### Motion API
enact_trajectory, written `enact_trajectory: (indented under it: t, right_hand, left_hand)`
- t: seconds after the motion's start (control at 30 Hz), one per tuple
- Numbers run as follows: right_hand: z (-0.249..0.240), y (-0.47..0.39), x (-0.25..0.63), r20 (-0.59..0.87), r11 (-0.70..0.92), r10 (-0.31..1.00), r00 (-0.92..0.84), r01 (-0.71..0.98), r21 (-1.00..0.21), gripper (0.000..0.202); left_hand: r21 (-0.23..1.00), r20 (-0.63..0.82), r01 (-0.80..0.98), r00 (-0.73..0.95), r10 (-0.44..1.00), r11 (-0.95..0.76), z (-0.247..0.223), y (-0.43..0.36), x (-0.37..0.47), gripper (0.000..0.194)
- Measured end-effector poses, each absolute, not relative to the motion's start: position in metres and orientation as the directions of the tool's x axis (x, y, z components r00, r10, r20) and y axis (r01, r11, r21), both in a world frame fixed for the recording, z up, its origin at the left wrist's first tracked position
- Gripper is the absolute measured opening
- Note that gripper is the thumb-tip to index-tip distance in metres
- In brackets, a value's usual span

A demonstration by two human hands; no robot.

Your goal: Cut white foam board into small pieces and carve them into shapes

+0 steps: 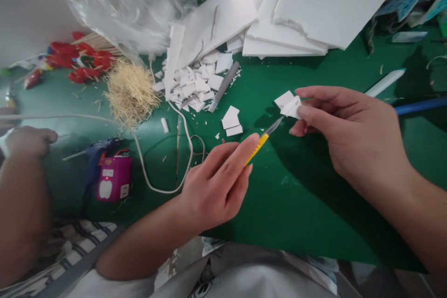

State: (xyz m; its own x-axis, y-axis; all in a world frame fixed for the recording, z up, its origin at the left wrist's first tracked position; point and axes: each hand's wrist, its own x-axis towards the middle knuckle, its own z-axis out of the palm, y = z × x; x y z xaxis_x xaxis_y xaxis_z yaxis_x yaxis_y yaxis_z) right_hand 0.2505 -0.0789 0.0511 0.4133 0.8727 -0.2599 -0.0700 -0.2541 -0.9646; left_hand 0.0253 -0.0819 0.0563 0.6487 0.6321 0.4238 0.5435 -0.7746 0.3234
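My left hand [218,179] is closed around a yellow craft knife [257,150], its blade pointing up and to the right. The blade's tip is at the lower edge of a small white foam piece [291,106]; whether it cuts in I cannot tell. My right hand [352,125] pinches that foam piece between thumb and fingers, above the green table. Another flat white bit shows just left of the pinched part and may belong to it. On the table left of the blade lie a few cut foam pieces [232,121].
Behind them sit a heap of foam scraps [199,81], a grey strip [225,86] and stacked foam sheets [307,14]. Leftward are a straw-coloured bundle [132,91], a white cable [139,149] and a purple box [114,178]. Another person's hand [30,141] rests at far left.
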Motion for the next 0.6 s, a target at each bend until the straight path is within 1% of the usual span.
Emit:
enact_trajectory:
  t: [0.03, 0.13, 0.23, 0.3, 0.37, 0.6]
  right_hand:
    - [0.0511, -0.0784, 0.2502, -0.266, -0.241, 0.877, 0.399, -0.114, -0.964, 0.017]
    - [0.0516, -0.0773, 0.2491, -0.349, -0.277, 0.879, 0.324, -0.249, -0.928, 0.01]
    - [0.0506, -0.0763, 0.2498, -0.397, -0.317, 0.885, 0.242, -0.311, -0.896, 0.009]
    - [0.049, -0.0756, 0.2515, -0.419, -0.34, 0.882, 0.217, -0.323, -0.883, 0.012]
    - [0.0471, -0.0753, 0.253, -0.423, -0.343, 0.877, 0.229, -0.318, -0.884, 0.014]
    - [0.0437, -0.0784, 0.2508, -0.368, -0.301, 0.878, 0.305, -0.245, -0.921, 0.018]
  left_hand:
    - [0.337, 0.419, 0.554, 0.636, 0.649, -0.761, 0.0565, -0.0818, 0.0249, 0.046]
    - [0.376, 0.387, 0.572, 0.617, 0.685, -0.729, 0.0553, -0.0818, 0.0239, 0.051]
    - [0.406, 0.385, 0.552, 0.619, 0.685, -0.728, 0.0539, -0.0816, 0.0238, 0.054]
    - [0.421, 0.387, 0.546, 0.614, 0.688, -0.724, 0.0536, -0.0811, 0.0238, 0.056]
    - [0.435, 0.383, 0.553, 0.601, 0.702, -0.711, 0.0535, -0.0804, 0.0238, 0.055]
    - [0.453, 0.39, 0.541, 0.595, 0.703, -0.709, 0.0518, -0.0791, 0.0238, 0.047]
